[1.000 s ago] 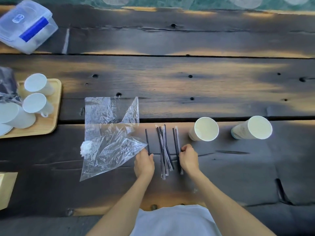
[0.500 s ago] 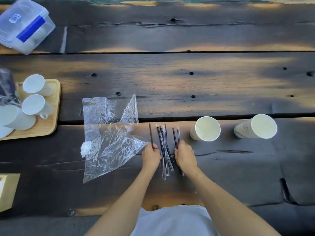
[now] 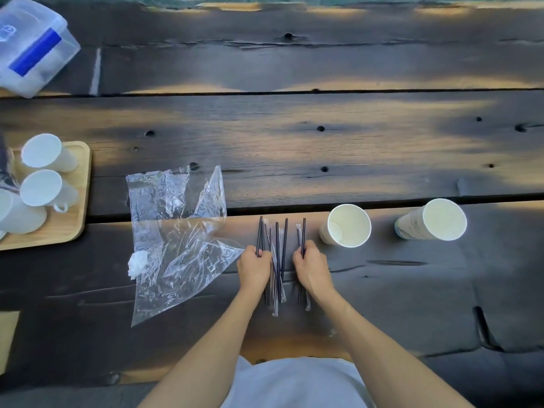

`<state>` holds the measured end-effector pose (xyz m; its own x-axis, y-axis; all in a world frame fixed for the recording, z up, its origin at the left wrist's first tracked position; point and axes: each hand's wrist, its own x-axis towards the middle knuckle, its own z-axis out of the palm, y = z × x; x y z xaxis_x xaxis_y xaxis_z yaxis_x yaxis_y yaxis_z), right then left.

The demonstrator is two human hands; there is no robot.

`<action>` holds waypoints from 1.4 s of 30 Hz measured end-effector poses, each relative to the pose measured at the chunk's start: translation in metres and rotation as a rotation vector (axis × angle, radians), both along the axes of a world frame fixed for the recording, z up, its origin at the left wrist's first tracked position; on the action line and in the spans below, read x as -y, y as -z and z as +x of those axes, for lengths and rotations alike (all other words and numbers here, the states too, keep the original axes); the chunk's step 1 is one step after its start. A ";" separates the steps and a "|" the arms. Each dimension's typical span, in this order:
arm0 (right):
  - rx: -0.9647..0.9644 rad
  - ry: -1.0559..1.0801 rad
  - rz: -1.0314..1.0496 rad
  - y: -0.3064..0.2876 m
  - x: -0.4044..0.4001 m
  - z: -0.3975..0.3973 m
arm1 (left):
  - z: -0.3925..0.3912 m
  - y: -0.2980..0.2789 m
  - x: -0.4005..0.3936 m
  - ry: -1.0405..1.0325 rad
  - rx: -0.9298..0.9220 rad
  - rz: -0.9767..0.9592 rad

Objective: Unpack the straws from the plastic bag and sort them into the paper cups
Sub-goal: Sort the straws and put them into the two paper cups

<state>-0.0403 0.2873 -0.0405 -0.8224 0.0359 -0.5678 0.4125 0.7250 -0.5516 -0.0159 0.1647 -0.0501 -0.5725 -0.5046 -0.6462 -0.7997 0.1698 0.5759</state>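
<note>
Several thin black straws [image 3: 278, 254], some in clear wrappers, lie side by side on the dark wooden table [image 3: 294, 148]. My left hand [image 3: 253, 267] pinches a straw at the left edge of the group. At the right edge, my right hand [image 3: 312, 267] closes on another straw. The emptied clear plastic bag [image 3: 173, 240] lies crumpled flat to the left of the straws. Two white paper cups stand to the right: the near cup [image 3: 347, 226] beside my right hand and the far cup [image 3: 432, 220] further right.
A wooden tray [image 3: 73, 219] with several white mugs sits at the left edge. A clear plastic box [image 3: 32, 48] with a blue stripe is at the far left corner. A small white wad [image 3: 137, 262] lies by the bag.
Both hands have drawn inward toward the middle of the straw group. The leftmost straw has slid right with my left hand, closer to the others.
</note>
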 end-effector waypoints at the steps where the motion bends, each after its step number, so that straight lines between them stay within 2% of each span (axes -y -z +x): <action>1: -0.007 -0.008 -0.007 0.001 -0.001 -0.001 | 0.001 -0.002 0.003 -0.023 -0.006 0.007; 8: 0.039 -0.102 0.018 0.006 0.013 -0.008 | 0.012 0.003 0.019 -0.054 -0.028 0.018; 14: 0.091 -0.224 0.184 0.010 0.025 -0.011 | 0.016 0.003 0.008 0.128 -0.065 -0.034; 22: 0.144 -0.091 0.016 0.006 0.012 -0.015 | 0.011 0.007 -0.010 0.305 0.025 -0.099; 27: 0.122 -0.051 -0.066 0.007 0.006 -0.014 | 0.008 0.007 -0.010 0.263 0.072 -0.136; 31: 0.108 -0.034 -0.089 0.011 0.003 -0.015 | 0.005 0.002 -0.005 0.188 0.021 -0.035; 36: 0.214 0.107 -0.412 0.003 0.006 -0.015 | 0.006 -0.006 0.010 0.125 -0.054 0.235; 42: 0.259 0.135 -0.694 -0.025 0.012 -0.016 | 0.012 -0.026 0.016 0.159 -0.179 0.378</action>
